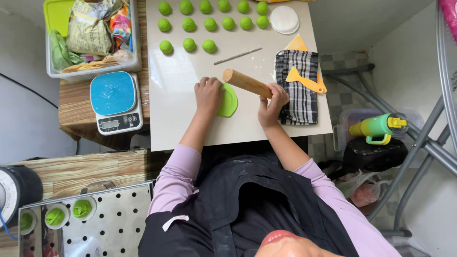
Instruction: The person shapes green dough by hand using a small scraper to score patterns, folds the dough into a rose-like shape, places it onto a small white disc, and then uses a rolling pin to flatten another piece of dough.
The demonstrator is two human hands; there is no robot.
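On the white board [181, 123], left hand [208, 95] presses green dough [229, 101]; right hand [272, 105] seemingly grips rolling pin [246, 83].

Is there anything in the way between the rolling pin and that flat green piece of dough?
Nothing visible. The right hand holds the wooden rolling pin just beside the flattened green dough, with only bare white board between them. The left hand rests on the dough's far edge, not in the pin's path.

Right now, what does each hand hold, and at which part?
The right hand grips the wooden rolling pin at its near end. The left hand holds nothing, pressing the flat green dough.
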